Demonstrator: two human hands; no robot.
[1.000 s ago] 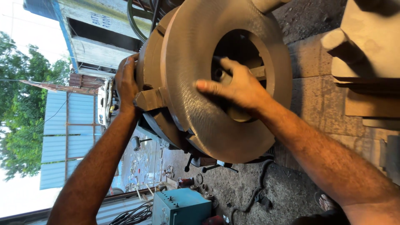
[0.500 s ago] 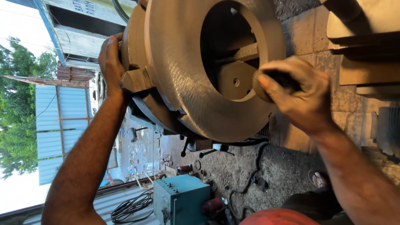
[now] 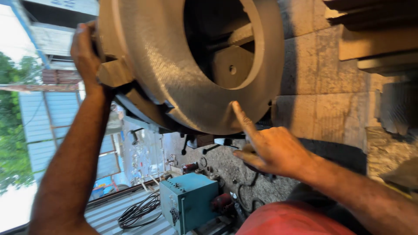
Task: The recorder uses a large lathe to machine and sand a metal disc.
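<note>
Head view shows a big metal ring [image 3: 174, 82] held in a chuck at top centre; the left hand [image 3: 85, 56] grips its outer edge, fingers wrapped round the rim; the right hand [image 3: 272, 150] holds nothing, forefinger stretched out, its tip touching the ring's lower face; a teal box [image 3: 189, 206] sits below.

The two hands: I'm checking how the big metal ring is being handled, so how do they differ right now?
The left hand is wrapped around the outer edge of the large metal ring, gripping it; the right hand grips nothing and only points. The left hand is up at the ring's far side, while the right hand sits below it, index fingertip at the lower rim. Both are bare.
</note>
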